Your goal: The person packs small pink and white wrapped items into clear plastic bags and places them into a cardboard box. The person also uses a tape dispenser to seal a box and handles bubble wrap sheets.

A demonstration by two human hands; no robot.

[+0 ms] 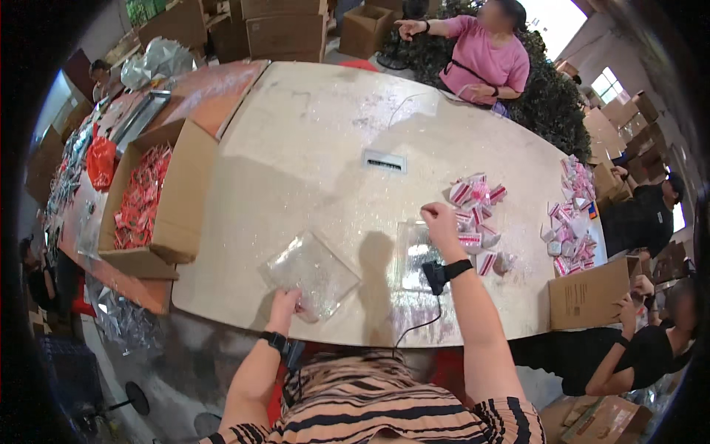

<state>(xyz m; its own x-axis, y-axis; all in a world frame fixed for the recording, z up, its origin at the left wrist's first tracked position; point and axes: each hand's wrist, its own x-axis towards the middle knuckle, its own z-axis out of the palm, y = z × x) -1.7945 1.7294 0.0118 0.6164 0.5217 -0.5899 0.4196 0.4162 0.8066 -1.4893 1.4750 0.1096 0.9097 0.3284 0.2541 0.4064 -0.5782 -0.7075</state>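
My left hand (285,303) pinches the near edge of a clear, flat, square plastic piece (314,270), perhaps a bag or a thin box, which lies tilted over the table. Farther right, my right hand (441,222) is closed with its fingertips drawn together; whatever they hold, if anything, is too small to name. Below that hand a second clear plastic piece (416,259) lies on the table, partly under my wrist. Just beyond it sits a loose pile of small white packets with pink-red stripes (479,194). Black bands with small devices circle both wrists.
An open cardboard box (191,196) full of small red packets stands at the left. More striped packets (571,229) lie along the right edge, beside another cardboard box (589,296). A socket plate (384,161) is set into the table (296,118). A person in pink (488,55) stands across it.
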